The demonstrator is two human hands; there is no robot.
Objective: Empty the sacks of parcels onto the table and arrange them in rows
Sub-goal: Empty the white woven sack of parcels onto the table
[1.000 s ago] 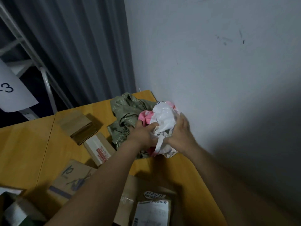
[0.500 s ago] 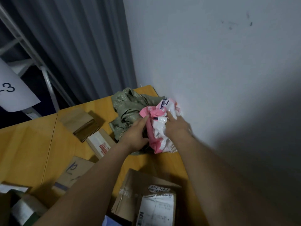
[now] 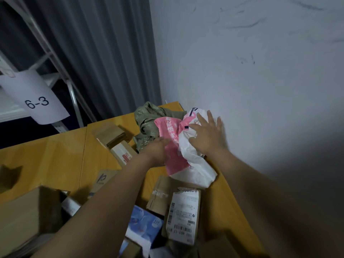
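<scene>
Right hand [image 3: 206, 135] lay spread flat on the soft parcel [image 3: 176, 146] at the surface's [image 3: 55, 161] far corner. Left hand [image 3: 157, 150] touched its edge, grip unclear. Probably best pressed flat, squared to the wall.

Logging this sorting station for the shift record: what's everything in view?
green sack: one, olive green, crumpled at the table's far corner
pink bag: one, pink with white print, in front of the sack
white bag: one, white, beside the pink bag, by the wall
cardboard parcels: at least five, brown, table's left and near parts
blue parcel: one, blue-white, near edge
table: one, yellow
sign: one, white, reads 6-3, by the rack
rack: one, white, behind table
curtain: one, grey, behind rack
left hand: touching pink bag
right hand: spread on white bag
</scene>
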